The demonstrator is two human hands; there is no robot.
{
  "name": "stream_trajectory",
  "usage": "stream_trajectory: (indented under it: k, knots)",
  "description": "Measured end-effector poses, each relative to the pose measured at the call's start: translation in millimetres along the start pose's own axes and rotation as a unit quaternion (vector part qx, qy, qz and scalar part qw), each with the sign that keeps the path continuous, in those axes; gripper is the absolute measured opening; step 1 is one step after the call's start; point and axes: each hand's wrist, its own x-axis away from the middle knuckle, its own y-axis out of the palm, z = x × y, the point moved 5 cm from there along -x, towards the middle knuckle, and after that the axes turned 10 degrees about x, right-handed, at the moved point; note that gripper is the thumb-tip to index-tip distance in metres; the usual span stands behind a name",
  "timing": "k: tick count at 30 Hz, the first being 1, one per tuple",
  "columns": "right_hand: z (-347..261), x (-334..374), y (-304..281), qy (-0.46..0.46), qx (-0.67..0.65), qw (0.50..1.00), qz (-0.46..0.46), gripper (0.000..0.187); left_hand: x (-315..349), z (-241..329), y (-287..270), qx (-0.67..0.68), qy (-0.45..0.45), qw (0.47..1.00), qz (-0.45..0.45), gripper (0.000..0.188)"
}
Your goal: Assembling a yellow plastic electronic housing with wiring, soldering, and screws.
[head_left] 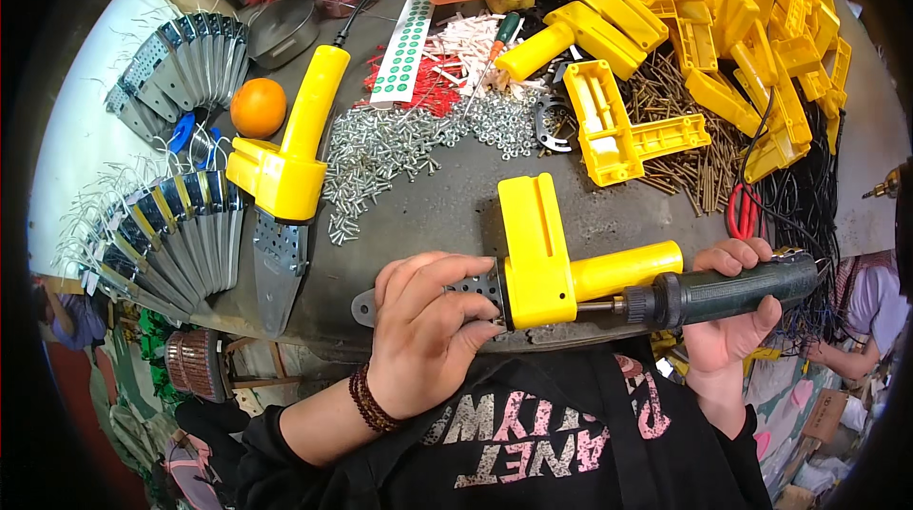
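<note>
My left hand (pixel 416 343) is closed around the perforated metal plate of a yellow plastic tool body (pixel 538 248), holding it on its side at the table's near edge. My right hand (pixel 723 343) wraps a dark green electric screwdriver (pixel 737 289) lying level. Its long bit runs left beside the yellow handle and meets the body's lower right side; the tip is hidden there. To the left, a similar yellow tool (pixel 295 182) with a pointed grey plate and black cord lies on the table. Beyond my hands sits an open yellow half shell (pixel 609 125).
Loose silver screws (pixel 376 153) and long brown screws (pixel 685 120) lie in heaps mid-table. Yellow shells (pixel 742 25) pile up far right, near red-handled pliers (pixel 742 212). Metal plates with wires (pixel 171 244) stand in rows at left, beside an orange (pixel 258 107).
</note>
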Motion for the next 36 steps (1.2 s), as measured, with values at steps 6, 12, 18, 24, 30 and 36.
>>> stream_trajectory:
  k: [6, 12, 18, 24, 30, 36]
  knots:
    - [-1, 1, 1, -0.004, -0.001, 1.000, -0.007, 0.053, -3, 3, 0, -0.026, -0.022, 0.999, -0.013, 0.023]
    - [2, 1, 2, 0.003, -0.008, 1.000, -0.017, 0.051, -3, 2, 0, -0.009, -0.016, 1.000, -0.005, 0.022]
    - [3, 2, -3, -0.001, -0.015, 1.000, -0.018, 0.051, -4, 1, -1, 0.021, 0.015, 1.000, 0.009, 0.023]
    - [4, 4, 0, 0.011, -0.019, 1.000, -0.016, 0.053, -3, -1, 2, 0.034, 0.014, 0.999, 0.016, 0.023]
    - [5, 4, -7, 0.007, -0.026, 0.998, -0.055, 0.054, -4, -3, 2, 0.040, 0.014, 0.999, 0.016, 0.024]
    - [5, 5, -8, 0.006, -0.024, 0.998, -0.052, 0.059, -4, -3, -1, 0.038, 0.015, 0.999, 0.018, 0.023]
